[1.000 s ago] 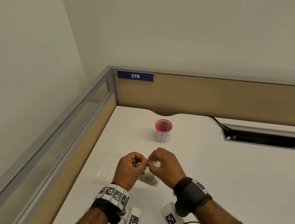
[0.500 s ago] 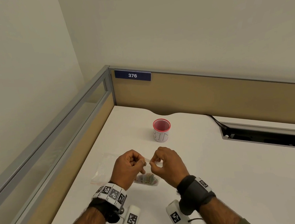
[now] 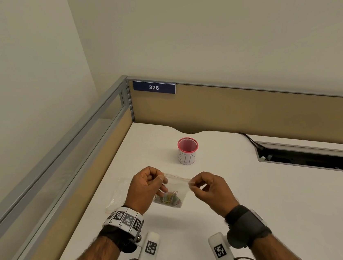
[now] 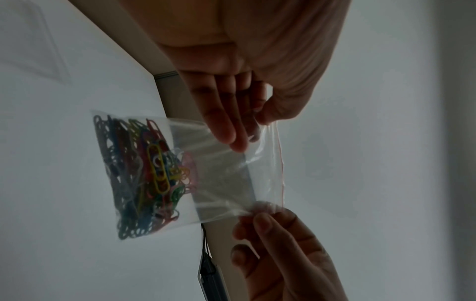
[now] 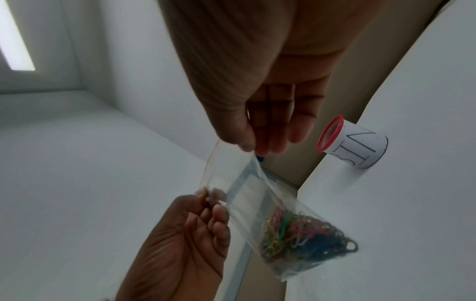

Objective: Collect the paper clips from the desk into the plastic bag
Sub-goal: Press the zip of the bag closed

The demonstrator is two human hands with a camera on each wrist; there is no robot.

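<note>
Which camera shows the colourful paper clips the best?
The left wrist view: the paper clips sit close and spread out at the closed end of the plastic bag, so single colours show. The right wrist view shows them bunched in a tighter clump. The head view shows only a small, blurry heap between the hands.

Both forearms are bare and hairy. The left wrist (image 3: 124, 220) wears a black strap under a white band of square black-and-white markers. The right wrist (image 3: 246, 224) wears a dark grey strap. Beneath each hangs a white, cabled camera pod bearing one marker.
</note>
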